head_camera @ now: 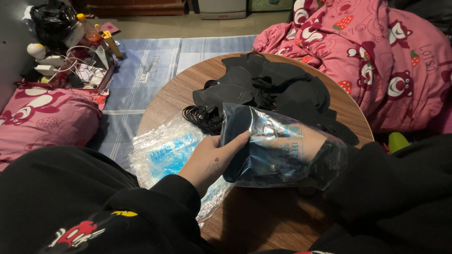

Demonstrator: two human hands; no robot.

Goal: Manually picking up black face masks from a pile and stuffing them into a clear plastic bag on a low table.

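My left hand (213,160) grips the left edge of a clear plastic bag (273,141) that holds a black face mask. My right hand (308,141) is pushed inside that bag, seen through the plastic, its fingers hidden by the dark mask. Behind the bag, a pile of black face masks (273,89) with looped ear straps lies on the round wooden table (165,101). A stack of empty clear bags with blue print (165,155) lies at the table's left edge, under my left wrist.
A pink cartoon-print quilt (376,56) is heaped at the right. A pink pillow (42,122) lies at the left on a blue striped mat (146,70). Cables, a bottle and small clutter (75,56) sit at the far left.
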